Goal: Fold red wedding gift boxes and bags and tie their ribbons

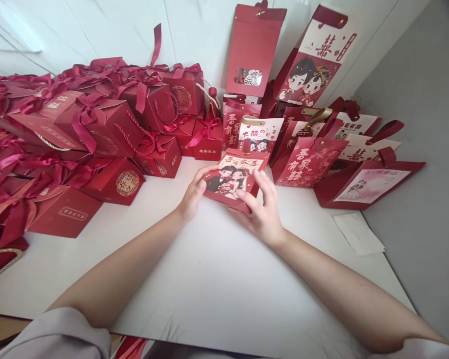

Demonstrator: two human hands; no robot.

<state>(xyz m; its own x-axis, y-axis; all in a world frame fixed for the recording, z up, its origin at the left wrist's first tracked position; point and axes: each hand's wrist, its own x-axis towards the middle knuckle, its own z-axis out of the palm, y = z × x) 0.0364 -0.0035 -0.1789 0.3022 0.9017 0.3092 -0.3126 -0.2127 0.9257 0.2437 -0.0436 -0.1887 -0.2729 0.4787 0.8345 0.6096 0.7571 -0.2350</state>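
A small red gift box (230,182) with a cartoon couple on its front is held above the white table (209,279), tilted back. My left hand (194,193) grips its left edge, the thumb at the front. My right hand (262,207) is at its right side, with fingers bent over the front and others beneath the lower edge. Just behind it stands a white-and-red box (260,130) with a cartoon couple. What lies under the held box is hidden.
Many red ribboned boxes (123,182) are piled at the left. Several red and white gift bags (312,162) stand at the back right, before the wall (415,124). A white paper (359,233) lies near the right edge.
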